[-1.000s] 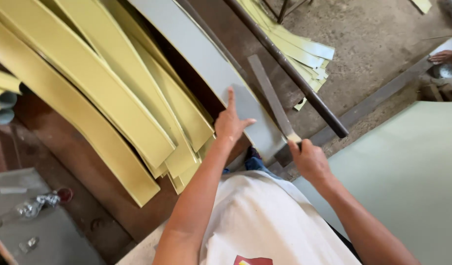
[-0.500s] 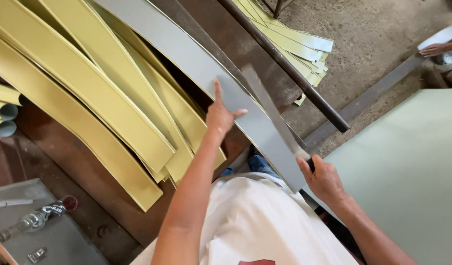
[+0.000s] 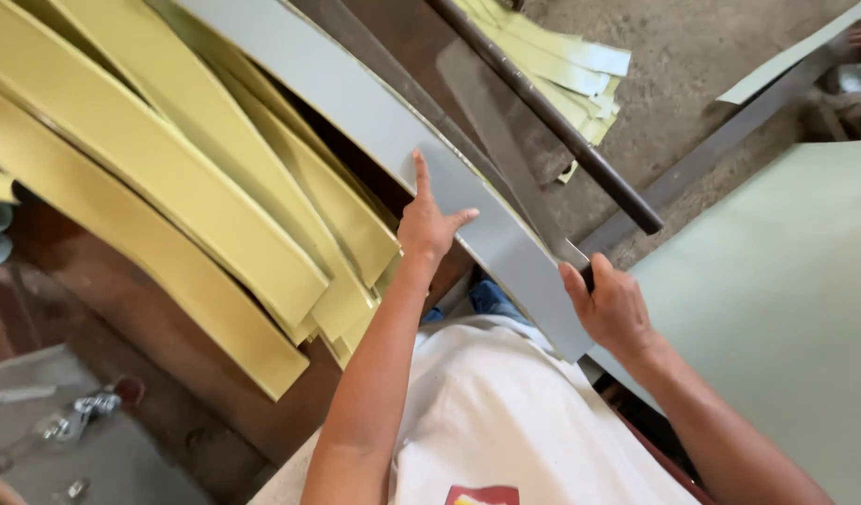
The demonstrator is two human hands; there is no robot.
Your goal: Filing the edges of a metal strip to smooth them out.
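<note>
Nearest, the right hand (image 3: 616, 309) is wrapped around a dark handle at the near end of the long grey sheet strip (image 3: 374, 122), fingers clamped shut on it. The left hand (image 3: 429, 223) lies flat on the strip a little farther up, fingers spread, forefinger pointing along it. Keeping that palm pressed should hold the strip square against the dark blade edge. Farther left, cut yellow strips (image 3: 169, 206) hang over the brown bench (image 3: 169, 365).
</note>
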